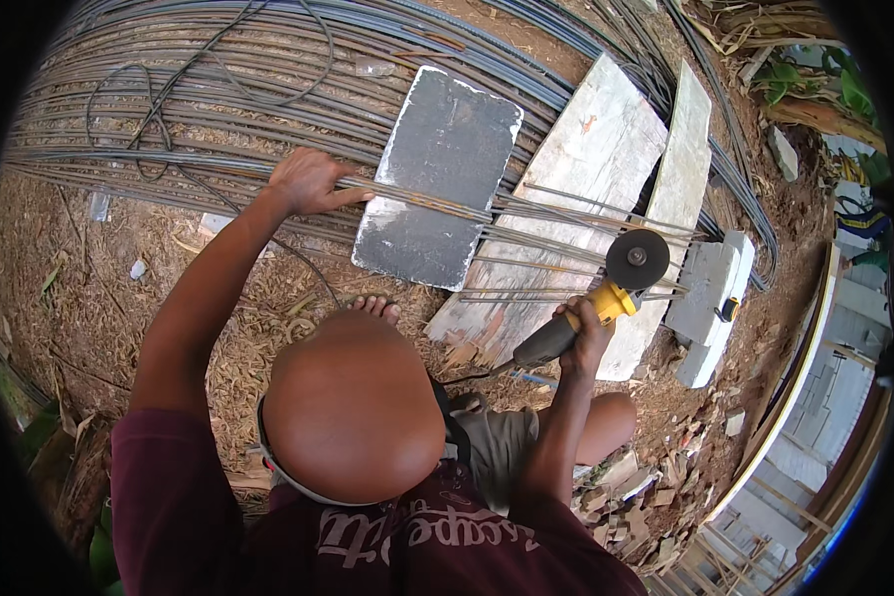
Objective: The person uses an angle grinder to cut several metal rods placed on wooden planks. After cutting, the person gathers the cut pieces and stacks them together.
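Observation:
My left hand (308, 182) is closed round a few thin steel rods (422, 202), its thumb pointing right along them. Those rods run across a dark rectangular board (437, 149) with chipped white edges. In my right hand (588, 336) is a yellow and black angle grinder (611, 298), raised over the pale planks. Its dark round disc (637, 260) faces up and hides part of the rods behind it. More cut rod ends (546, 268) reach right over the planks, toward a grey concrete block (693, 283).
Long steel bars (219, 109) cover the ground at the far left. Two pale planks (606, 129) lie right of the board. A small tape measure (730, 309) sits on the block. Broken rubble (656, 487) lies at the near right; a black cable (308, 260) crosses the ground.

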The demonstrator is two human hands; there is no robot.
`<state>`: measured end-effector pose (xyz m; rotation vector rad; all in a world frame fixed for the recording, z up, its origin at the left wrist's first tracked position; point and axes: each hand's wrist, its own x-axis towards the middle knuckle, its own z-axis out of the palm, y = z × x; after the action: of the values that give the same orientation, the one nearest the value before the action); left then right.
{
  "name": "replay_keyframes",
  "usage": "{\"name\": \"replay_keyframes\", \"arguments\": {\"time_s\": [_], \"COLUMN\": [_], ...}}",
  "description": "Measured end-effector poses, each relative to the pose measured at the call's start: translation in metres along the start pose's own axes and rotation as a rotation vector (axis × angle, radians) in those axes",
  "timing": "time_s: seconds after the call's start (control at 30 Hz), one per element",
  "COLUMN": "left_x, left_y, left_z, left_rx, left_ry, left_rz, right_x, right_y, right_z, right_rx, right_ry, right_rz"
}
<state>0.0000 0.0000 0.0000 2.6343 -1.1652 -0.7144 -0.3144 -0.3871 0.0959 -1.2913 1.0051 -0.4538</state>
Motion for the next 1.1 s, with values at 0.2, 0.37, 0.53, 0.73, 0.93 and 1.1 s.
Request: {"name": "replay_keyframes", "arguments": {"time_s": [0.2,0.37,0.53,0.73,0.93,1.1], "left_x": [0.001,-0.002,-0.038,-0.060,-0.065,-0.031], "left_y": [0.011,0.006,-0.041,-0.088,-0.062,0.023], "left_z": [-0.012,-0.021,-0.030,-0.042,-0.057,-0.078], "left_rx": [0.001,-0.127,-0.159,0.003,0.006,0.040], "left_ry": [0.002,-0.051,0.047,-0.092,-0.085,-0.107], "left_rz": [-0.010,-0.027,-0.065,-0.120,-0.037,-0.117], "right_x": [-0.015,-0.023,-0.041,-0.066,-0.087,-0.093], "right_y": [-0.071,-0.110,-0.091,-0.073,-0.078,-0.079], "right_z": [-0.050,-0.106,-0.137,-0.164,-0.197,-0.207], "right_rx": [0.099,0.226,0.267,0.383,0.479,0.503], "right_ry": [0.099,0.179,0.332,0.434,0.464,0.482], "right_rz": [0.033,-0.006,0.023,0.145,0.165,0.160]}}
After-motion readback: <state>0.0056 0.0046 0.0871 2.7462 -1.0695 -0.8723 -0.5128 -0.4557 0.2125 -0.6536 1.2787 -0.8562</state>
